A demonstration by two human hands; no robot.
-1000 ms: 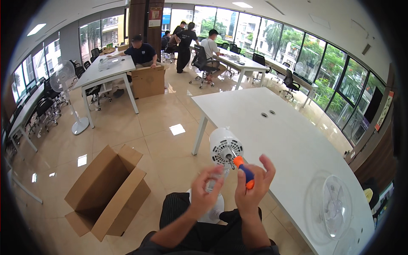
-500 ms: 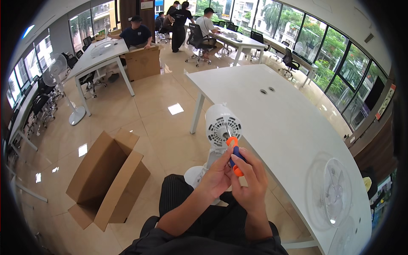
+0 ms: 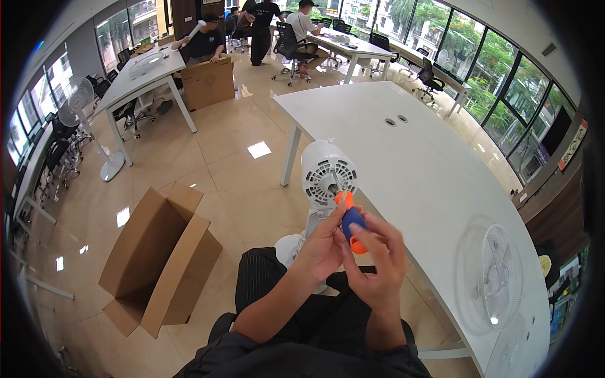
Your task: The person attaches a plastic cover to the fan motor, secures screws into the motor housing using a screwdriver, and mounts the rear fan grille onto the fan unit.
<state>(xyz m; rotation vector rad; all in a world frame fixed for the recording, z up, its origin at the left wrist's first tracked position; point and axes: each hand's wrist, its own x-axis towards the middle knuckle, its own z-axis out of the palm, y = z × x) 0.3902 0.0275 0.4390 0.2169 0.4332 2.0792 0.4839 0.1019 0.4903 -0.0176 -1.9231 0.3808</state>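
A white fan motor head (image 3: pixel 328 172) on its stand faces me beside the white table (image 3: pixel 409 157). An orange and blue screwdriver (image 3: pixel 350 220) points at the centre of the motor head. My right hand (image 3: pixel 378 264) grips its handle. My left hand (image 3: pixel 322 242) is closed around the handle from the left, fingers touching it. The fan's round white base (image 3: pixel 291 249) shows on the floor behind my left wrist.
An open cardboard box (image 3: pixel 161 252) lies on the tiled floor to my left. Clear fan grilles (image 3: pixel 498 277) rest on the table's near right end. Other people work at tables and another box (image 3: pixel 208 79) at the far end. A standing fan (image 3: pixel 88 113) is at the left.
My hands have closed together on the screwdriver, which has moved up to the middle of the motor head. The view has tilted down and closer.
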